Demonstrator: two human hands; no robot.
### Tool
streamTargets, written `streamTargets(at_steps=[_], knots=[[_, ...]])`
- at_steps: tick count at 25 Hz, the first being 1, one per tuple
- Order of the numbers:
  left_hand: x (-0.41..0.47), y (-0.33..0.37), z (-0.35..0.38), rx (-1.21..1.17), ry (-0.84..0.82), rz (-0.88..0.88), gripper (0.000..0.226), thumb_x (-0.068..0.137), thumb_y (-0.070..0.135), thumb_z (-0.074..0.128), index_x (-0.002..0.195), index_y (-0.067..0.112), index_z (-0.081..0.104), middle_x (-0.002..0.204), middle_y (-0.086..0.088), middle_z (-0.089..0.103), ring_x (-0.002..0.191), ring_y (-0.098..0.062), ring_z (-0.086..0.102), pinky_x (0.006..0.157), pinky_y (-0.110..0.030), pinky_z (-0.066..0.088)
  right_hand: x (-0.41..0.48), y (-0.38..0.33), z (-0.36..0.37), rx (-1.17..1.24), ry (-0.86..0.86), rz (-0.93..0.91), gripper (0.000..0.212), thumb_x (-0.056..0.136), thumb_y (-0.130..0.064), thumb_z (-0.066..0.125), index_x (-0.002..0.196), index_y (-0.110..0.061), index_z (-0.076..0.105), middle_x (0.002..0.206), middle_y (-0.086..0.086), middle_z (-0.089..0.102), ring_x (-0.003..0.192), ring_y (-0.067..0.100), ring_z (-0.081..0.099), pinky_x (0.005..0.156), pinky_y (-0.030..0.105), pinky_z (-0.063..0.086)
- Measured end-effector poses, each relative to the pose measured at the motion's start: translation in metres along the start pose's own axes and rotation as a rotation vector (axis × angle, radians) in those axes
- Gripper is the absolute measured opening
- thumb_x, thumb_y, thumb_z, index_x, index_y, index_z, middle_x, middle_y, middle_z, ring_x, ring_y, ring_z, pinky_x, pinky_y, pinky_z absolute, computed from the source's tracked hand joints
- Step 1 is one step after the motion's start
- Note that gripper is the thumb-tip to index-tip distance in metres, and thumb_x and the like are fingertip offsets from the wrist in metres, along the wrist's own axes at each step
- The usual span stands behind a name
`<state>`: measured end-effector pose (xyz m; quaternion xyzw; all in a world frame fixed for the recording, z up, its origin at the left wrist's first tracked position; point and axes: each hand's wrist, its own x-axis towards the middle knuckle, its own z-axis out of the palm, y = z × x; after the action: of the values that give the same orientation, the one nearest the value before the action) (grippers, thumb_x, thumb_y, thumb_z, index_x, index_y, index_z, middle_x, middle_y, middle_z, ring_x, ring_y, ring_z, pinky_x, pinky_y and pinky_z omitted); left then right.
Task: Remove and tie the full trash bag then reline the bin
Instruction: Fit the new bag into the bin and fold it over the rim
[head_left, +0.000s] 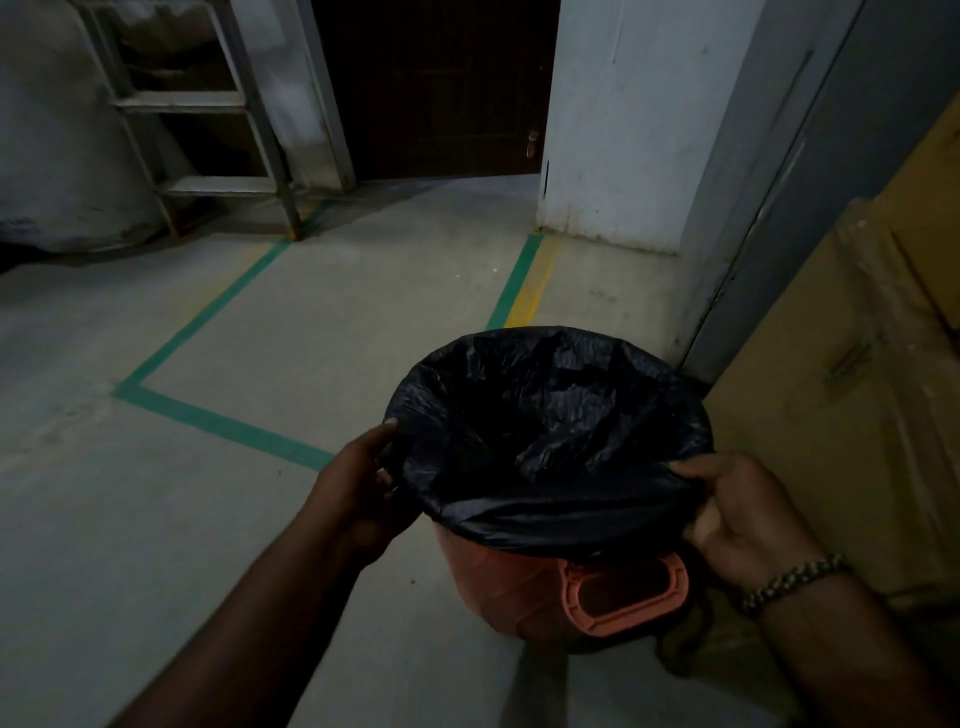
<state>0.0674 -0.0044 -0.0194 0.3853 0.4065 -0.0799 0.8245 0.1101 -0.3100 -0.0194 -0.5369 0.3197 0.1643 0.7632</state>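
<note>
Person's left grip (363, 483) and right grip (737, 514), either side of orange bin (498, 587), each pinch black bag (545, 415) edge at rim. Risk: uneven tug could tear plastic or tip bin.

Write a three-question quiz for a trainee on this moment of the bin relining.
1. True or false: the left hand and the right hand both grip the black plastic trash bag at the rim of the round orange plastic bin.
2. Which wrist wears the beaded bracelet? A) left B) right C) neither
3. Fill in: beside the bin, on the person's right, stand brown ___ boxes.

Key: 1 true; 2 B; 3 cardboard.
</note>
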Motion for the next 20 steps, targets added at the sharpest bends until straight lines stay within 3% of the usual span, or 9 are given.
streamTargets(at_steps=[2,5,9,11,14,18,20], knots=[[-0.002,-0.002,0.0,-0.013,-0.019,-0.039,0.034,0.097,0.032,0.062,0.12,0.008,0.07,0.118,-0.014,0.071,0.103,-0.03,0.068,0.08,-0.039,0.054,0.003,0.001,-0.001,0.019,-0.012,-0.006,0.05,0.084,0.0,0.048,0.132,0.002,0.062,0.125,0.02,0.068,0.103,0.04,0.064,0.083,0.045,0.057],[-0.008,-0.006,0.005,-0.005,-0.028,-0.059,0.035,0.104,0.028,0.053,0.126,0.004,0.063,0.113,-0.017,0.071,0.097,-0.03,0.067,0.084,-0.04,0.05,0.007,0.002,-0.001,0.121,-0.051,-0.034,0.041,0.091,-0.002,0.051,0.129,0.002,0.064,0.122,0.018,0.071,0.111,0.038,0.065,0.087,0.045,0.055],[-0.002,-0.01,0.008,-0.089,-0.05,0.006,0.042,0.107,0.029,0.044,0.139,0.004,0.054,0.129,-0.02,0.065,0.105,-0.033,0.065,0.084,-0.041,0.051,0.011,0.0,-0.002,0.194,-0.021,-0.133,0.02,0.098,-0.005,0.052,0.108,-0.008,0.07,0.085,0.005,0.079,0.09,0.023,0.071,0.081,0.034,0.056],[0.005,-0.013,0.007,-0.123,-0.033,0.037,0.041,0.106,0.031,0.046,0.138,0.006,0.056,0.132,-0.018,0.065,0.107,-0.032,0.066,0.079,-0.04,0.053,0.011,0.001,-0.004,0.107,0.089,-0.275,0.018,0.096,-0.003,0.055,0.102,-0.012,0.068,0.081,0.002,0.074,0.082,0.018,0.067,0.072,0.029,0.055],[0.009,-0.02,0.011,-0.16,0.001,0.068,0.037,0.105,0.03,0.049,0.134,0.009,0.059,0.13,-0.014,0.067,0.102,-0.028,0.067,0.077,-0.038,0.054,0.004,-0.003,-0.001,-0.069,0.229,-0.444,0.019,0.094,-0.001,0.057,0.1,-0.016,0.067,0.085,0.007,0.065,0.071,0.018,0.061,0.062,0.033,0.051],[0.004,-0.038,0.023,-0.238,-0.036,0.088,0.037,0.103,0.026,0.054,0.134,0.007,0.059,0.126,-0.016,0.069,0.105,-0.031,0.07,0.077,-0.04,0.058,-0.01,0.003,0.018,0.031,0.049,-0.212,0.005,0.102,-0.009,0.055,0.105,-0.011,0.059,0.071,0.01,0.061,0.054,0.021,0.065,0.046,0.03,0.056],[-0.001,-0.048,0.03,-0.266,-0.078,0.094,0.032,0.102,0.024,0.056,0.128,0.005,0.061,0.12,-0.018,0.072,0.098,-0.031,0.074,0.072,-0.041,0.062,-0.016,0.005,0.024,0.093,0.009,-0.151,0.007,0.103,-0.01,0.054,0.11,-0.01,0.057,0.074,0.012,0.061,0.061,0.025,0.068,0.048,0.033,0.06]])
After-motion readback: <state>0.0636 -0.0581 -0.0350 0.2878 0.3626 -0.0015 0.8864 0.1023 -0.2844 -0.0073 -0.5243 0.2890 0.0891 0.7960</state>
